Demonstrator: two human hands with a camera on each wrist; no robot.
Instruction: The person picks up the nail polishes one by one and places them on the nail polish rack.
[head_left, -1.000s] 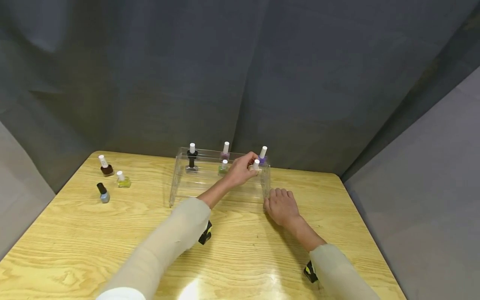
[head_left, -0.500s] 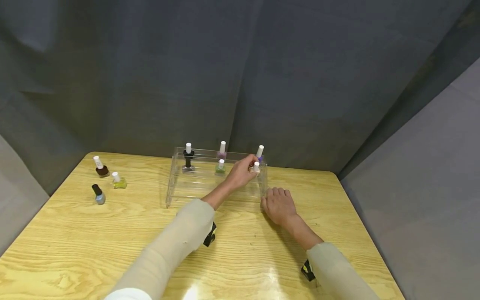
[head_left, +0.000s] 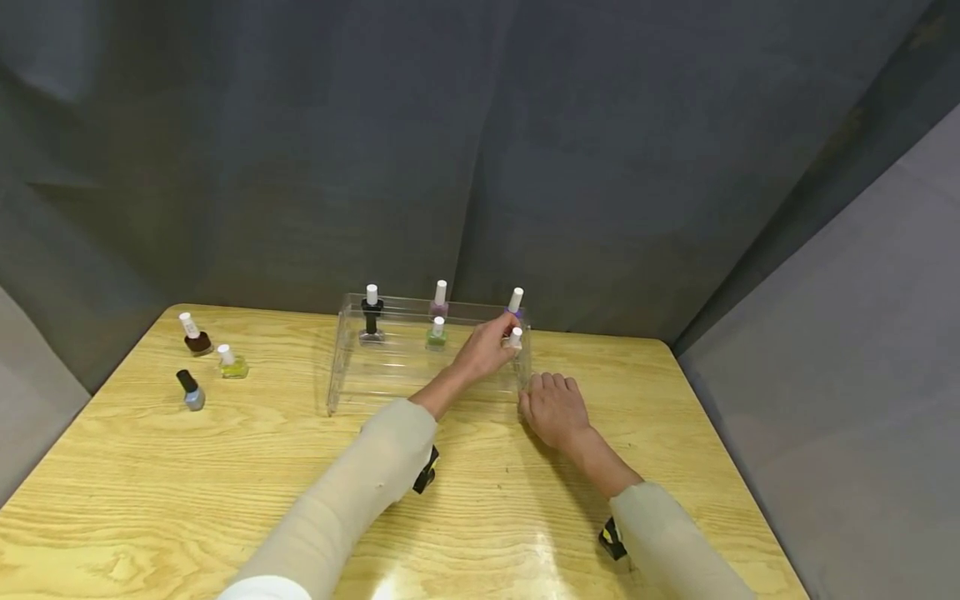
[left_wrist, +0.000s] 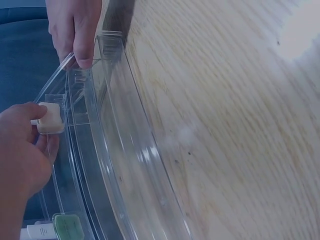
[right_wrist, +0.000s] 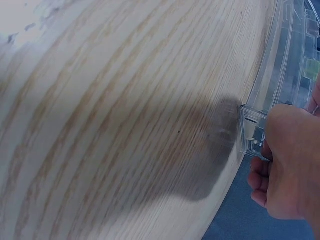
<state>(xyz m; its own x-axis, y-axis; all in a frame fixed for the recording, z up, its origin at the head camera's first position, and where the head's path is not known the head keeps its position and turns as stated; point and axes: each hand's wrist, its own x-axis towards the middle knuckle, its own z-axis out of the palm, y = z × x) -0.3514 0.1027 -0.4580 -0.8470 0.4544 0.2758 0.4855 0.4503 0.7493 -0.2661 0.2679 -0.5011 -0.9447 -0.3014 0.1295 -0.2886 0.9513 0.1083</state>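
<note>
A clear tiered display rack (head_left: pixel 336 367) stands near the table's back edge. My left hand (head_left: pixel 483 350) pinches a cream nail polish bottle (left_wrist: pixel 51 119) with a white cap, at the right end of the rack's second tier. On the same tier, a green nail polish bottle (head_left: pixel 437 337) stands near the middle. The top tier bears a black bottle (head_left: pixel 372 308), a lilac bottle (head_left: pixel 439 309) and a purple bottle (head_left: pixel 516 300), the last partly hidden behind the left hand. Thumb and fingers of my right hand (head_left: pixel 557 410) grip the rack's right side near its lower front corner.
On the table's left lie a dark red nail polish bottle (head_left: pixel 198 342), a yellow one (head_left: pixel 234 367) and a light blue one with a black cap (head_left: pixel 193 395). A dark curtain (head_left: pixel 300 167) hangs right behind the wooden table (head_left: pixel 480 517).
The head view has shifted slightly, so everything sits a little further left. The left hand stays at the tier's right end with the cream bottle, very slightly lower. The right hand keeps its hold.
</note>
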